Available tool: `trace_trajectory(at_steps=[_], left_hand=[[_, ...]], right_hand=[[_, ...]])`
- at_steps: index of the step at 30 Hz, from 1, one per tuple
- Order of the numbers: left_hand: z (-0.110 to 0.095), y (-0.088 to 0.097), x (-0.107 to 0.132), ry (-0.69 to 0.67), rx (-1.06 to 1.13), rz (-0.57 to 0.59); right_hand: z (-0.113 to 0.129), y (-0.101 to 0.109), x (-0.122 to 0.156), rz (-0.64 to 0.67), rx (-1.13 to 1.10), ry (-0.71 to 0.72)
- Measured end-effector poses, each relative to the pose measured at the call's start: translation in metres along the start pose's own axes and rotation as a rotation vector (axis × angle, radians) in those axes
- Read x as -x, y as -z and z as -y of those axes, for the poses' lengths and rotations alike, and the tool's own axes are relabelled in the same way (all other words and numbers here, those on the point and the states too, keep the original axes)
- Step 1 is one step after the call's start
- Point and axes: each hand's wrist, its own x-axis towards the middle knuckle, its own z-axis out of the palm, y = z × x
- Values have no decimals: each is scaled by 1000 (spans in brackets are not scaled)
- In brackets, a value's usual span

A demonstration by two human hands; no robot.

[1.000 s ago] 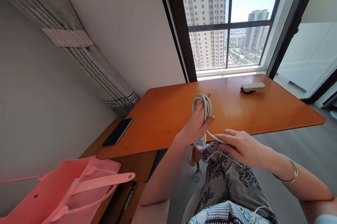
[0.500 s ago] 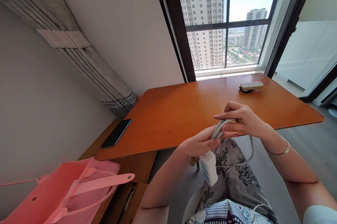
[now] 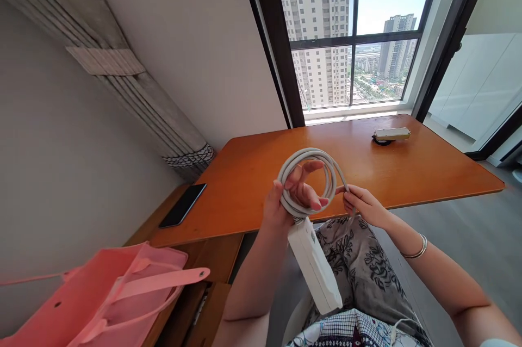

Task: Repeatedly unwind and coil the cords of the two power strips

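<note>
My left hand (image 3: 290, 194) is raised in front of the orange table (image 3: 367, 170) with a coil of grey cable (image 3: 326, 165) looped round its fingers. A white power strip (image 3: 314, 265) hangs from the coil below that hand, over my lap. My right hand (image 3: 364, 204) pinches the cable at the right side of the coil, fingers closed on it. A bangle sits on my right wrist.
A second power strip (image 3: 392, 134) lies at the table's far right by the window. A black phone (image 3: 182, 204) rests on a lower wooden shelf at left. A pink bag (image 3: 101, 298) stands open at bottom left.
The cable has been wound into a wider round coil on my left hand, which rose. My right hand dropped to the coil's right side, and the power strip swung nearer to me.
</note>
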Motion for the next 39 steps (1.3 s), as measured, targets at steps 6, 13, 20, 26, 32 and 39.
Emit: trace_trajectory(at_steps=[6, 13, 20, 26, 32, 39], left_hand=[[-6, 2, -17, -209, -265, -198], [4, 0, -29, -393, -434, -132], [11, 6, -20, -374, -607, 73], [23, 1, -17, -247, -618, 361], [38, -15, -4, 61, -451, 453], [41, -19, -4, 354, -365, 757]], right_hand=[[-36, -14, 18, 25, 315, -16], [-39, -9, 27, -267, 759, 208], [18, 10, 27, 0, 1231, 454], [71, -3, 31, 50, 1313, 726], [93, -5, 32, -60, 1250, 735], [96, 3, 29, -13, 1153, 380]])
